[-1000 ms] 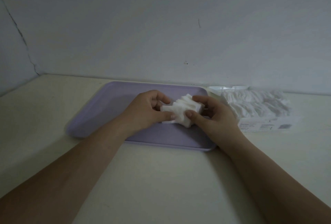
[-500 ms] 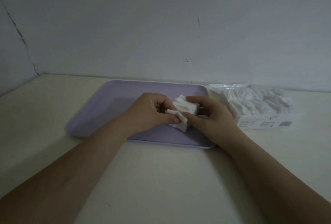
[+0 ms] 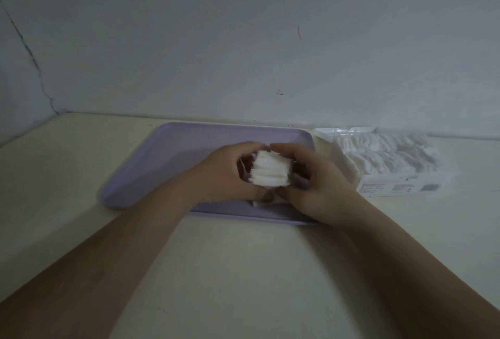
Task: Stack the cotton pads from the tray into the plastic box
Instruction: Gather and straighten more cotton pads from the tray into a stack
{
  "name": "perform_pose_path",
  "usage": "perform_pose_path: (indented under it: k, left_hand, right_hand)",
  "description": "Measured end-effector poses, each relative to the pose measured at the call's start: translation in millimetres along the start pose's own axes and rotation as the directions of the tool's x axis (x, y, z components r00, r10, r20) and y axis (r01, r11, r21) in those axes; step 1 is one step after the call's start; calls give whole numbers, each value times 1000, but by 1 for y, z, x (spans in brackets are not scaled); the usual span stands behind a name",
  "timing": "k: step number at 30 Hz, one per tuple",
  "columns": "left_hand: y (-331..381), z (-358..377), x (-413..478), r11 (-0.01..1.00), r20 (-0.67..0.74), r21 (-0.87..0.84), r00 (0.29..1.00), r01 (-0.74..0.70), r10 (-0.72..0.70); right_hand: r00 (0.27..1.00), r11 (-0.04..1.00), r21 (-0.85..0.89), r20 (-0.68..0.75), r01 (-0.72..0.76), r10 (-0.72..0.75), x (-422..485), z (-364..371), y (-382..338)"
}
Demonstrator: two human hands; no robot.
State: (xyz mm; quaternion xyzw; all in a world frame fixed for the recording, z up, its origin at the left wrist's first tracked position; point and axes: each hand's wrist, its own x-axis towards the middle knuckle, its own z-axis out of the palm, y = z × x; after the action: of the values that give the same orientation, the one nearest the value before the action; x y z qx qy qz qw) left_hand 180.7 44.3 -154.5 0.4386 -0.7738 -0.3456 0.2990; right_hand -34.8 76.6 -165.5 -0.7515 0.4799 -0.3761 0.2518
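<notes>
A stack of white cotton pads [image 3: 271,172] is squeezed on edge between my left hand [image 3: 224,176] and my right hand [image 3: 316,184], just above the right half of the lilac tray [image 3: 173,154]. Both hands curl around the stack from either side. A single loose pad [image 3: 266,203] lies on the tray under my thumbs. To the right of the tray stands the clear plastic box [image 3: 389,189], filled with rows of white cotton pads [image 3: 384,153].
The tray and box sit on a cream table [image 3: 243,271] pushed against a pale wall. The box's open lid [image 3: 343,130] lies at its far left side. A crack runs down the wall at the left.
The fanned, loose pads have been gathered into a tight, squared stack, and both hands have closed in around it and lifted it a little.
</notes>
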Motion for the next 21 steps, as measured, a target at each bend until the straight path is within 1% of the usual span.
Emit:
perform_pose_path:
  k: [1,3,5,6,7,9,12,13,16,18,21]
  left_hand:
    - [1,1,0,1000,8,4,1000,-2,2]
    - [2,2,0,999,-30,35,999,23,-22]
    - [1,2,2,997,-71,56,996,54,-50]
    - [1,3,2,997,-74,53,996,61,-57]
    - [3,6,2,996,-71,55,996,65,-61]
    - [8,12,2,996,-58,69,996,64,-60]
    - [9,14,3,997,-47,37,997,67,-65]
    - [6,11,4,997,-34,12,997,75,-75]
    - [3,9,3,991,36,-69,993,113,-110]
    - [2,14,3,991,13,-66,993,116,-115]
    - [5,19,0,992,-23,-60,993,114,-115]
  right_hand:
    - [1000,1000,7,19,-6,6,-1,0,0]
    - [998,999,-4,47,-44,44,-1,1,-2]
    - [994,995,43,60,-91,89,0,0,-2]
    - [992,987,116,69,-115,108,0,1,-4]
    - [987,962,227,75,-154,141,0,3,-9]
    - [971,880,411,66,-237,230,3,10,-18]
    - [952,891,374,-64,-257,301,11,23,-17]
    - [945,884,386,-84,-262,317,14,26,-16]
    - [942,879,385,-67,-280,329,16,30,-13]
    - [943,889,355,-58,-288,329,17,31,-13]
    - [938,845,445,-31,-296,345,15,30,-18]
